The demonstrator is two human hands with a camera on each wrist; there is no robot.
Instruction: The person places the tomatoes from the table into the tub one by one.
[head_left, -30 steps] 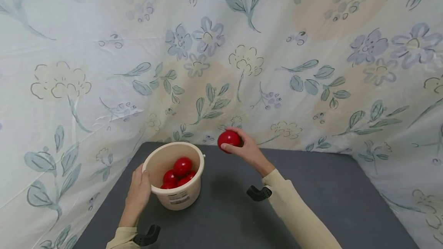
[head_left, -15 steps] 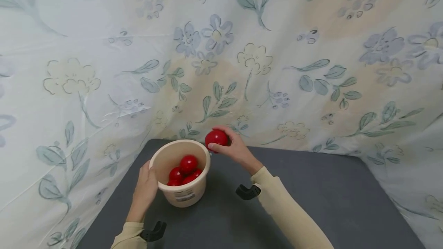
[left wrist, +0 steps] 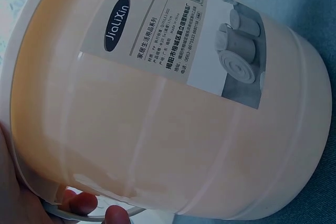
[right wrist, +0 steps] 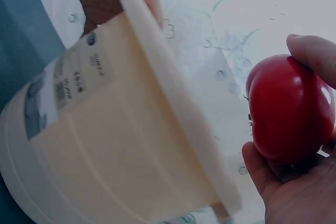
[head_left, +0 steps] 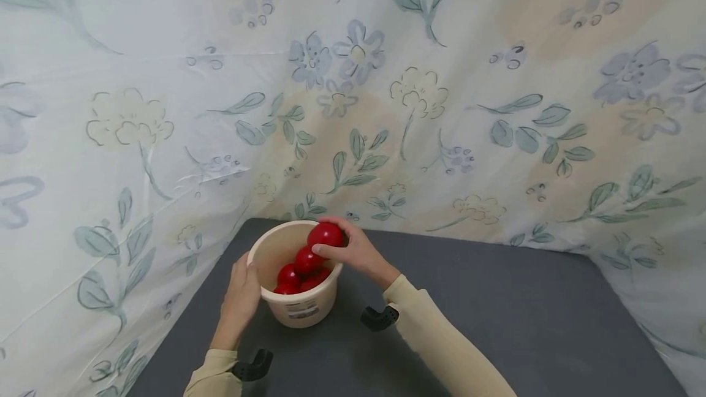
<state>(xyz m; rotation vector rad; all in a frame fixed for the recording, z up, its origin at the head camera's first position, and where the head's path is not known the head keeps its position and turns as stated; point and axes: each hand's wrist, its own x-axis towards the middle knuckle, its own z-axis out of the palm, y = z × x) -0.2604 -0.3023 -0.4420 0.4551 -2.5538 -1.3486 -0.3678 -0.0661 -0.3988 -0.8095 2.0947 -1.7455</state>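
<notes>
A cream plastic bucket (head_left: 328,300) stands tilted slightly toward me on the dark table, with several red tomatoes (head_left: 288,274) inside. My left hand (head_left: 241,296) grips its rim on the left side; in the left wrist view fingertips (left wrist: 84,203) show under the rim beside the thin handle. My right hand (head_left: 361,256) holds another tomato (head_left: 326,235) between thumb and fingers, over the bucket's right rim. In the right wrist view this tomato (right wrist: 291,111) shows a bit of green calyx and sits beyond the bucket's mouth.
The dark grey table (head_left: 485,311) stretches away to the right of the bucket. A floral curtain (head_left: 419,158) hangs behind it and along both sides. Black wrist mounts (head_left: 380,318) are on both forearms. A printed label (left wrist: 173,30) is stuck on the bucket's wall.
My right hand has carried its tomato leftward, from beside the bucket to above its mouth. My left hand keeps its grip on the rim. The head view has shifted slightly.
</notes>
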